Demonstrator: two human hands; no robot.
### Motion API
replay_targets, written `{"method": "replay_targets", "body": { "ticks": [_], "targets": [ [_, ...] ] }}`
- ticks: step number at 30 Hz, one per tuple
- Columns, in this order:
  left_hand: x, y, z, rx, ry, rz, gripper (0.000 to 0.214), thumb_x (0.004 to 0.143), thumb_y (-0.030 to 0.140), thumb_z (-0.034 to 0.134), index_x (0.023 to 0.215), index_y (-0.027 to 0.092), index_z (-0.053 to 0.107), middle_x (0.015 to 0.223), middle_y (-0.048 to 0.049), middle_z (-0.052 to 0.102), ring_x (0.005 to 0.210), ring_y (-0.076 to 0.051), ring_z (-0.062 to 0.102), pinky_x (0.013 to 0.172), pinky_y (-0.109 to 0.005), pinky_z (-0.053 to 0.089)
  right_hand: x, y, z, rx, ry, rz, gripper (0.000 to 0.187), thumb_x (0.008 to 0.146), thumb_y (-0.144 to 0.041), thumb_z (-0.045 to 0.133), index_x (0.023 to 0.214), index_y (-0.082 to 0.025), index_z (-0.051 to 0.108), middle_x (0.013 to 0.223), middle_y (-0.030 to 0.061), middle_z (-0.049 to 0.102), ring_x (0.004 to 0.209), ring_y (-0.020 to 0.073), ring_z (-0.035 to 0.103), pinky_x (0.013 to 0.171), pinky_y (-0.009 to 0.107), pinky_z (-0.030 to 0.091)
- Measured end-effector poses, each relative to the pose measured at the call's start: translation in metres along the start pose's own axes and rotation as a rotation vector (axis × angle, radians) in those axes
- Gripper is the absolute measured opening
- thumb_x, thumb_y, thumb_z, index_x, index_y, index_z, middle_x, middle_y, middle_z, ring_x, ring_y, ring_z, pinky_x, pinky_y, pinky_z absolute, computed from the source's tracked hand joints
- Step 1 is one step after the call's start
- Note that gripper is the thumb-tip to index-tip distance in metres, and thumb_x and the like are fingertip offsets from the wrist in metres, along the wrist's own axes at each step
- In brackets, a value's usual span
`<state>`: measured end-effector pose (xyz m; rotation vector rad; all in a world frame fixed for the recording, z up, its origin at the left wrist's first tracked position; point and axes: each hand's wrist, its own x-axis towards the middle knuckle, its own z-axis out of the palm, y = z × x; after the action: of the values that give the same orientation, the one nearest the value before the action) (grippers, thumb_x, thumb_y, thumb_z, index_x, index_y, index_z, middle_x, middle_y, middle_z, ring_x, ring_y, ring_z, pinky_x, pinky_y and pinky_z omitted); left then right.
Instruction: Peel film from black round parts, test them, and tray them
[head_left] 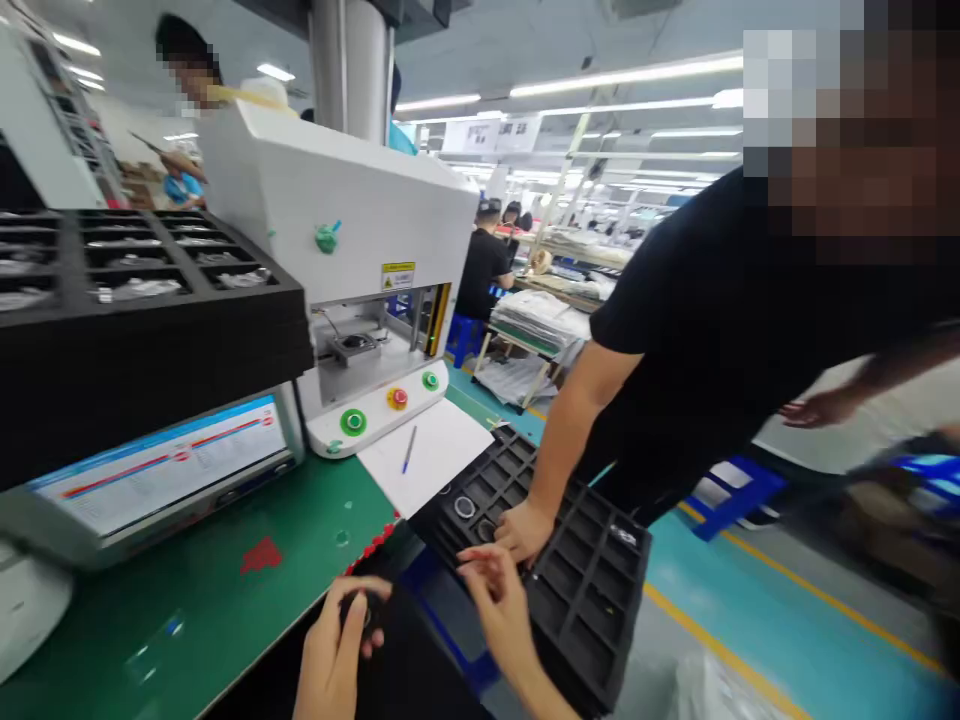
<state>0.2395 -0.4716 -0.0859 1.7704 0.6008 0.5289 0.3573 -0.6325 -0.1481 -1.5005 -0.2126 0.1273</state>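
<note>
My left hand (339, 648) is low at the bench edge, its fingers curled around a small dark round part (355, 610). My right hand (499, 600) reaches over a black compartmented tray (585, 590), fingers stretched out and apart above its near cells. A co-worker in a black shirt leans in from the right and rests a hand (523, 530) on the same tray, just beyond my right hand. Two small rings (465, 507) lie in the tray's far cells.
A white press machine (352, 240) with green and red buttons stands on the green bench (225, 580). A white sheet with a blue pen (409, 450) lies before it. A stack of black trays (135, 330) sits above a tilted screen (161, 470). Other people work behind.
</note>
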Motion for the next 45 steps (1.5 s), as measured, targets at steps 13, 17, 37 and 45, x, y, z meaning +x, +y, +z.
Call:
{"method": "replay_targets", "body": {
  "ticks": [13,17,37,45],
  "targets": [
    [0.168,0.013,0.049,0.877,-0.372,-0.087,0.033,0.096,0.034,0.061,0.123,0.015,0.060,0.124,-0.0105,0.062,0.106,-0.024,0.064,0.090,-0.046,0.055,0.100,0.060,0.040,-0.207,0.077,0.185,0.021,0.096,-0.032,0.061,0.106,-0.013,0.060,0.086,0.0001,0.063,0.062,0.0088,0.059,0.053,0.021,0.052],
    [0.178,0.002,0.048,0.923,-0.425,-0.095,0.033,0.096,0.033,0.061,0.124,0.016,0.059,0.125,-0.0107,0.061,0.107,-0.024,0.064,0.090,-0.046,0.055,0.109,0.071,0.063,-0.132,0.110,0.243,0.020,0.096,-0.030,0.062,0.107,-0.013,0.060,0.084,-0.0007,0.062,0.058,0.0074,0.057,0.050,0.019,0.050],
    [0.195,-0.018,0.041,0.841,-0.471,-0.068,0.036,0.096,0.033,0.060,0.128,0.017,0.057,0.131,-0.0115,0.059,0.112,-0.026,0.061,0.095,-0.049,0.052,0.124,0.095,0.075,0.065,0.396,0.251,0.029,0.096,-0.033,0.062,0.119,-0.015,0.058,0.107,0.0061,0.064,0.083,0.0155,0.065,0.071,0.032,0.058],
    [0.187,-0.002,0.044,0.727,-0.566,-0.089,0.033,0.096,0.035,0.060,0.123,0.016,0.060,0.122,-0.0099,0.064,0.104,-0.024,0.065,0.090,-0.045,0.055,0.122,0.097,0.067,-0.038,0.299,0.144,0.028,0.096,-0.032,0.061,0.118,-0.015,0.058,0.106,0.0057,0.064,0.082,0.0151,0.065,0.070,0.031,0.058]
  ]
}}
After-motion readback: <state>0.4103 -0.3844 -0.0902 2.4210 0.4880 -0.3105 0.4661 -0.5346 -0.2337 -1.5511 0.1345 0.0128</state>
